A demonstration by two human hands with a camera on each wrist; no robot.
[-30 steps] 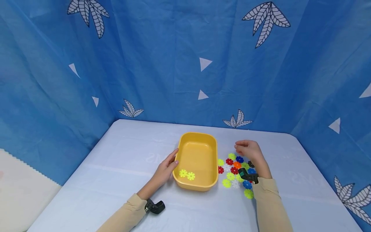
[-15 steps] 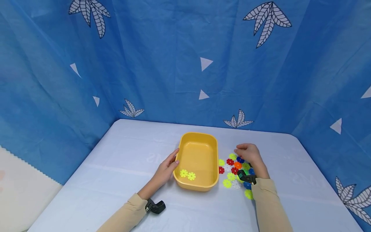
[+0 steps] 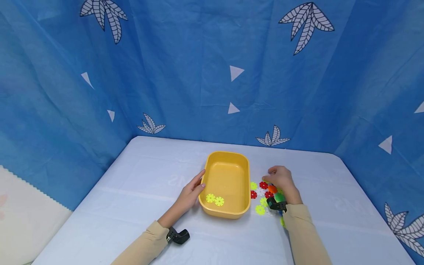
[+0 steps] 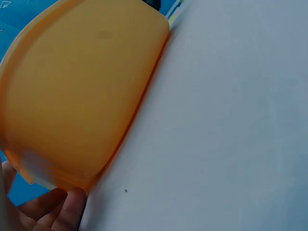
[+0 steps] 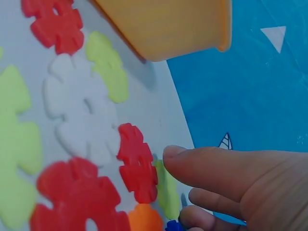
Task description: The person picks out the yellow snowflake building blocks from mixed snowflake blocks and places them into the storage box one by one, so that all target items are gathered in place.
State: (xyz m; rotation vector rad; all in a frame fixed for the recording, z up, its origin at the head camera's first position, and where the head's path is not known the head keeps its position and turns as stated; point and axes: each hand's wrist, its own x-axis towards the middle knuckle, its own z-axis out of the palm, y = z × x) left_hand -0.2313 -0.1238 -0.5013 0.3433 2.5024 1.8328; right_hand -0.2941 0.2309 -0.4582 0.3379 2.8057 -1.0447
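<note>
A yellow plastic bin (image 3: 228, 180) stands mid-table, with two yellow-green snowflake discs (image 3: 214, 199) lying in its near left corner. My left hand (image 3: 188, 195) holds the bin's left side, thumb at the rim and fingers against the outer wall. Right of the bin, my right hand (image 3: 281, 179) reaches down at the far edge of a spread of snowflake discs. In the right wrist view, its thumb and fingers stand apart beside a yellow-green disc (image 5: 167, 190), with a red disc (image 5: 137, 163) just left of it. The hand and wrist hide part of the spread.
Red, white (image 5: 82, 106), orange (image 3: 272, 188), green and blue discs lie close together between the bin and my right forearm. A white cloth (image 3: 139, 206) covers the table. Blue patterned curtains (image 3: 198, 73) hang behind and at both sides.
My right hand has come down and slightly left onto the far end of the discs, covering more of them. My left hand and the bin have stayed in place.
</note>
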